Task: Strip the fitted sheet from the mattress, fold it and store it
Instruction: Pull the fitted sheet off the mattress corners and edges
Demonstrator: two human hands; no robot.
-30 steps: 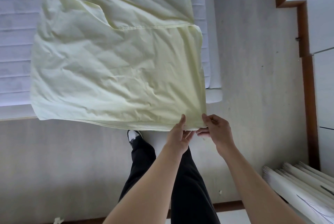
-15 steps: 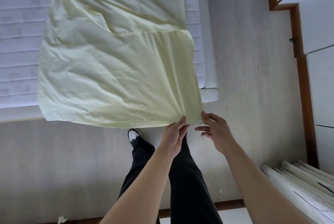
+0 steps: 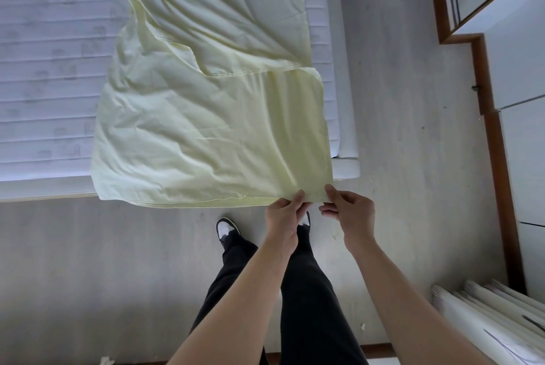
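The pale yellow fitted sheet (image 3: 206,128) lies loose and partly doubled over on the white quilted mattress (image 3: 44,69), its near edge hanging past the mattress corner. My left hand (image 3: 284,217) pinches the near right corner of the sheet between thumb and fingers. Beside it, my right hand (image 3: 349,211) pinches the same corner from the right, thumb on top. The two hands are a few centimetres apart just off the mattress edge.
I stand on a grey floor (image 3: 413,158) with my black-trousered legs (image 3: 295,291) below the hands. A wood-trimmed white wardrobe (image 3: 516,128) runs along the right. White rolled sheets of paper (image 3: 486,320) lie at the bottom right.
The sheet's left side has slid rightward across the mattress, baring more of it. Both hands keep their pinch on the corner, a little closer together.
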